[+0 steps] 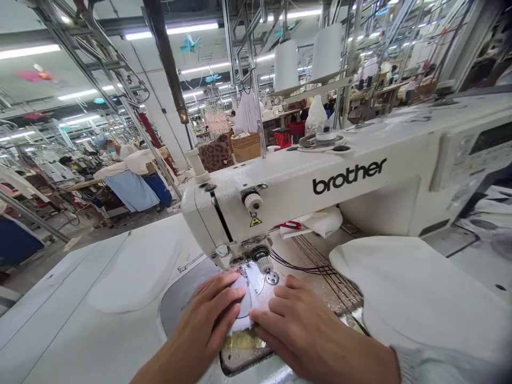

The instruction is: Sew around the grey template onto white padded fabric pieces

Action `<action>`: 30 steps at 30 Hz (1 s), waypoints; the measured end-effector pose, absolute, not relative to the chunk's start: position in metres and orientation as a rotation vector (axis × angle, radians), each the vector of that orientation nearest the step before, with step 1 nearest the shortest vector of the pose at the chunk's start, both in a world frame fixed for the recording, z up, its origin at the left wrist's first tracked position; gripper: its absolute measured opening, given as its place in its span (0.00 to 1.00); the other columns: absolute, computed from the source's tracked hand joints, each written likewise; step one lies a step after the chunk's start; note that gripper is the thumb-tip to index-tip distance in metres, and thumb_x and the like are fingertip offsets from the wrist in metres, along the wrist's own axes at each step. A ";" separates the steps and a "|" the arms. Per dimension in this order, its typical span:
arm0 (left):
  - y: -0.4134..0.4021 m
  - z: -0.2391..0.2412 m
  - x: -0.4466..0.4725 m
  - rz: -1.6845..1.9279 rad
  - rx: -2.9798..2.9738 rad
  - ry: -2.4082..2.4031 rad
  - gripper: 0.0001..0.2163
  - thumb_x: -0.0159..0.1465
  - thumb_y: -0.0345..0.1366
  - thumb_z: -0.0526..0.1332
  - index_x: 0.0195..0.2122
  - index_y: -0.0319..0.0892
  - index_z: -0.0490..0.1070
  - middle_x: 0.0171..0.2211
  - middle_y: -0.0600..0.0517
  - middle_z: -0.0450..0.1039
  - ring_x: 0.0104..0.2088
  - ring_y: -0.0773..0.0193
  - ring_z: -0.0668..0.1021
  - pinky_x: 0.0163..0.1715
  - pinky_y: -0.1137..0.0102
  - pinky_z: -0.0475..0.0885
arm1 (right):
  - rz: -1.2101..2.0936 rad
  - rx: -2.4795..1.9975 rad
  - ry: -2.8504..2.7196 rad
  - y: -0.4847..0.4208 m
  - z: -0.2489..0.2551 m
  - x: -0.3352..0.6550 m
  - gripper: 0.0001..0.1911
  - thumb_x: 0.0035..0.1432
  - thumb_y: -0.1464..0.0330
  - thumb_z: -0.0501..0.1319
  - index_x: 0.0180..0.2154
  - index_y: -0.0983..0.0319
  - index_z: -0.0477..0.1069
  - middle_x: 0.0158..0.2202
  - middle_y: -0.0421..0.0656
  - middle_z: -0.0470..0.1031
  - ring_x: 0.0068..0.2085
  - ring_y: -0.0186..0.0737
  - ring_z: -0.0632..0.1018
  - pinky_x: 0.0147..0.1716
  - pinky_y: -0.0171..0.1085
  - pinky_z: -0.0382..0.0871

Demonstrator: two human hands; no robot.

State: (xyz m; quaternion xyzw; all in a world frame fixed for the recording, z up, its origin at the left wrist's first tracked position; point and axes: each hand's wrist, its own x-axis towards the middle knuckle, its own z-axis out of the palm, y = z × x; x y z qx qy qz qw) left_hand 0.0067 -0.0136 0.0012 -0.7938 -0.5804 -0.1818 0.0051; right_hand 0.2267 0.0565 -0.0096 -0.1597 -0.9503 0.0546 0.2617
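Observation:
A small white fabric piece (245, 306) with a rounded edge lies under the needle area of a white sewing machine (280, 184). My left hand (212, 306) rests on its left side, fingers stretched out and pressing it flat near the presser foot (243, 272). On the other side, my right hand (300, 317) has its fingers curled, with the thumb and forefinger gripping the fabric's right edge. The lamp brightens the metal needle plate (258, 277) between the hands. Part of the fabric is hidden beneath my left fingers.
A white cut panel (136, 272) lies left on the table; more white fabric (424, 288) lies right. Black threads or cords (320, 269) cross the machine bed. A red-handled tool (291, 226) sits behind, under the arm. Thread cones (286, 64) stand above. A co-worker (120, 149) sits far left.

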 end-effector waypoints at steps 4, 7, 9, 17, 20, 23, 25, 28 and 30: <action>-0.012 0.001 0.009 -0.570 -2.449 -1.835 0.12 0.69 0.35 0.53 0.50 0.52 0.70 0.57 0.53 0.70 0.58 0.60 0.72 0.57 0.64 0.70 | 0.149 -0.472 -2.568 0.058 -0.013 0.223 0.08 0.65 0.73 0.54 0.35 0.60 0.70 0.27 0.39 0.73 0.30 0.38 0.71 0.39 0.40 0.57; -0.011 0.000 0.011 -0.603 -2.399 -1.864 0.11 0.69 0.36 0.53 0.49 0.51 0.71 0.56 0.53 0.72 0.56 0.59 0.74 0.56 0.64 0.71 | 0.150 -0.478 -2.537 0.060 -0.016 0.221 0.09 0.66 0.73 0.53 0.37 0.59 0.71 0.27 0.39 0.72 0.29 0.38 0.71 0.38 0.40 0.56; -0.010 -0.001 0.013 -0.622 -2.376 -1.879 0.11 0.69 0.36 0.52 0.49 0.51 0.71 0.55 0.52 0.72 0.55 0.59 0.74 0.55 0.63 0.72 | 0.147 -0.475 -2.518 0.061 -0.019 0.220 0.11 0.68 0.72 0.51 0.37 0.59 0.70 0.26 0.38 0.71 0.29 0.38 0.70 0.36 0.40 0.55; -0.008 -0.001 0.012 -0.660 -2.344 -1.924 0.11 0.69 0.35 0.52 0.49 0.51 0.71 0.52 0.52 0.73 0.53 0.60 0.76 0.53 0.65 0.73 | 0.118 -0.480 -2.473 0.065 -0.024 0.221 0.12 0.70 0.71 0.48 0.37 0.60 0.69 0.25 0.37 0.70 0.27 0.38 0.68 0.35 0.40 0.53; -0.007 0.003 0.007 -0.634 -2.438 -1.869 0.11 0.69 0.35 0.53 0.49 0.52 0.71 0.53 0.53 0.73 0.54 0.61 0.75 0.54 0.65 0.71 | 0.136 -0.437 -2.510 0.065 -0.017 0.221 0.14 0.70 0.71 0.47 0.34 0.60 0.68 0.24 0.37 0.69 0.26 0.37 0.68 0.34 0.39 0.53; -0.005 0.006 0.005 -0.595 -2.517 -1.782 0.12 0.70 0.34 0.52 0.49 0.53 0.71 0.53 0.54 0.73 0.56 0.61 0.73 0.55 0.64 0.70 | 0.151 -0.441 -2.527 0.065 -0.014 0.221 0.15 0.70 0.72 0.47 0.33 0.60 0.67 0.24 0.37 0.69 0.26 0.37 0.68 0.34 0.39 0.53; -0.004 0.006 0.004 -0.579 -2.526 -1.762 0.12 0.70 0.33 0.52 0.49 0.52 0.71 0.53 0.53 0.73 0.56 0.60 0.73 0.55 0.64 0.69 | 0.136 -0.444 -2.513 0.065 -0.015 0.221 0.14 0.70 0.72 0.47 0.34 0.60 0.67 0.25 0.37 0.69 0.26 0.37 0.68 0.34 0.39 0.53; -0.004 0.002 0.004 -0.586 -2.517 -1.768 0.11 0.70 0.33 0.52 0.48 0.52 0.71 0.54 0.53 0.72 0.57 0.60 0.72 0.56 0.64 0.66 | 0.113 -0.448 -2.510 0.065 -0.021 0.220 0.12 0.70 0.72 0.48 0.36 0.60 0.67 0.26 0.37 0.69 0.28 0.38 0.67 0.35 0.39 0.52; -0.005 -0.001 0.004 -0.608 -2.505 -1.778 0.11 0.70 0.33 0.52 0.48 0.52 0.71 0.54 0.54 0.72 0.57 0.60 0.71 0.57 0.63 0.65 | 0.106 -0.463 -2.510 0.065 -0.024 0.220 0.12 0.69 0.73 0.48 0.34 0.59 0.66 0.25 0.37 0.68 0.28 0.38 0.66 0.35 0.39 0.52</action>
